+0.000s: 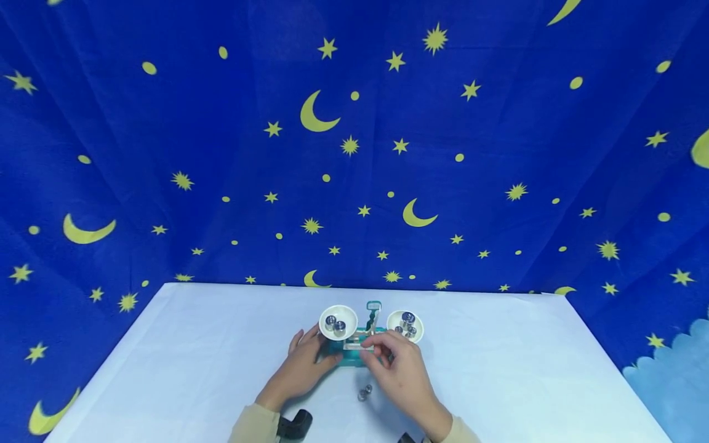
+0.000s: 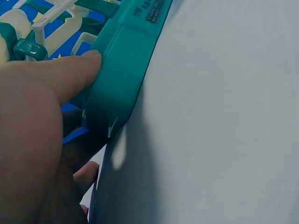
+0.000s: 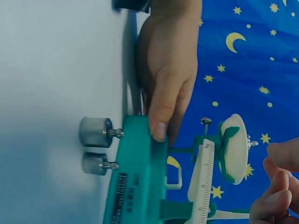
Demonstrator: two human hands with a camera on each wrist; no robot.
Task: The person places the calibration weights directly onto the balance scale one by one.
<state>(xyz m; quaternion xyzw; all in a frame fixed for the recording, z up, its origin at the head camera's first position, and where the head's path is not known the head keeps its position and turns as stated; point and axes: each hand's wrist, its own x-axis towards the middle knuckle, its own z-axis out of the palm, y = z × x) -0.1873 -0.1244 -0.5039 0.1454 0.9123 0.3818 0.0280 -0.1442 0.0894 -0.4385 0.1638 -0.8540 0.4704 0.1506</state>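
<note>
A teal balance scale [image 1: 351, 358] with two white pans stands on the table. My left hand [image 1: 301, 366] grips the left end of its base, thumb on the front upper edge and fingers behind. My right hand [image 1: 401, 369] hovers at the middle, its fingers loosely bent and fingertips close to the white graduated beam [image 3: 203, 184]; nothing shows between them. On the left pan [image 1: 339, 312] lie two metal weights [image 1: 340, 327]. Several more weights [image 1: 408, 318] rest on the right pan [image 1: 392, 321]. In front of the base stand two loose weights [image 3: 96, 132], side by side.
The white table [image 1: 210, 344] meets a blue curtain [image 1: 354, 154] patterned with yellow moons and stars at its back edge. Black gear [image 1: 296, 424] sits at the left wrist. Behind the beam rises the balance's pointer frame [image 1: 373, 306].
</note>
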